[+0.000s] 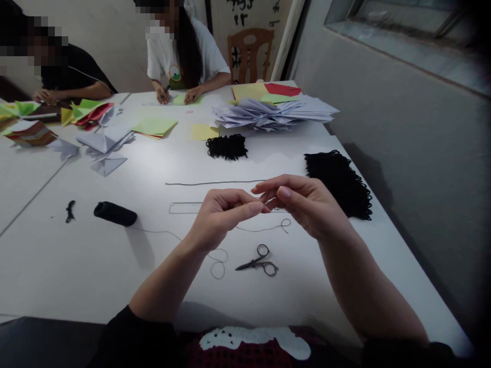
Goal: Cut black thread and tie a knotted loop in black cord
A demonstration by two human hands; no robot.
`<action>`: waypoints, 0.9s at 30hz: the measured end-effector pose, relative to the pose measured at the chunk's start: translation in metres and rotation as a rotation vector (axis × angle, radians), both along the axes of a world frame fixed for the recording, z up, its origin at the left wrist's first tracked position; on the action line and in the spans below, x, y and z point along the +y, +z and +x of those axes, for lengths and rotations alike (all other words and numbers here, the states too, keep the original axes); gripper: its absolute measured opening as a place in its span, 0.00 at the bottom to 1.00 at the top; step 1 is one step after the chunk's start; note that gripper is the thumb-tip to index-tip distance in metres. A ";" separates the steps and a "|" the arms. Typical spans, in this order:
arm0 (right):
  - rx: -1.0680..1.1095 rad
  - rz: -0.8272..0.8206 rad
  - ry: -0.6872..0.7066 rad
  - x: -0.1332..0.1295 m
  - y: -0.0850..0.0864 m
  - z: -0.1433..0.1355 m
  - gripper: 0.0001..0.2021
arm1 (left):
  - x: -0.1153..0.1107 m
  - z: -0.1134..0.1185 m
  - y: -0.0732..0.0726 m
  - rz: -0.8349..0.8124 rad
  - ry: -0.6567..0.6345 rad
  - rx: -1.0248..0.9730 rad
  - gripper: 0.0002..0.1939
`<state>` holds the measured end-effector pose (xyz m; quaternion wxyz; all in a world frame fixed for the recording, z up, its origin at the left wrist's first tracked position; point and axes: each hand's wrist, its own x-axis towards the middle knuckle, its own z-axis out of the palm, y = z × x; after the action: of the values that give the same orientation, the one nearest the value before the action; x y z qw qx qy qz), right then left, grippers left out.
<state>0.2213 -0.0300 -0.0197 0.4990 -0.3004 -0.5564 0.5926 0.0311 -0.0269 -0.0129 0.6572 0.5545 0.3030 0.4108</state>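
Observation:
My left hand and my right hand meet above a clear ruler, fingertips pinched close together. Whatever they hold is too small to make out. A dark cord lies straight beyond the ruler, its right end hidden by my right hand. Thin thread runs from a black spool on the left and passes beneath my left hand, with loops nearer me. Dark scissors lie with blades pointing left, below my hands.
Black looped cord bundles lie beyond and right of my hands. Folded white papers and coloured sheets are farther back. A small black knot lies left. Two people sit across the white table.

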 end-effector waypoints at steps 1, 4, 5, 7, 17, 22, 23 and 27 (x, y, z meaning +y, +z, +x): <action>0.016 -0.057 0.011 0.000 -0.001 -0.003 0.10 | 0.000 0.000 0.000 0.029 0.022 0.011 0.05; 0.059 -0.140 -0.003 0.001 -0.005 -0.010 0.09 | 0.000 0.000 -0.001 0.081 0.036 0.042 0.06; 0.075 -0.148 -0.008 0.001 -0.006 -0.012 0.08 | 0.000 0.000 -0.002 0.090 0.033 0.048 0.06; 0.108 -0.144 -0.001 0.001 -0.008 -0.014 0.05 | 0.000 0.000 -0.003 0.103 0.026 0.054 0.07; 0.114 -0.090 -0.061 0.002 -0.006 -0.011 0.09 | 0.000 0.004 -0.003 -0.039 -0.038 -0.027 0.11; 0.245 -0.214 -0.191 0.006 0.001 -0.003 0.14 | 0.003 0.005 0.000 -0.192 -0.078 -0.053 0.12; 0.263 -0.234 -0.217 0.008 0.003 0.002 0.14 | 0.004 0.005 0.000 -0.218 -0.082 -0.054 0.12; 0.269 -0.243 -0.397 0.021 0.008 0.044 0.13 | 0.009 0.003 0.000 -0.290 -0.103 -0.022 0.12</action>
<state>0.2653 -0.0095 -0.0117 0.6352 -0.3799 -0.3401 0.5801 0.0343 -0.0174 -0.0126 0.7539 0.4639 0.3234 0.3344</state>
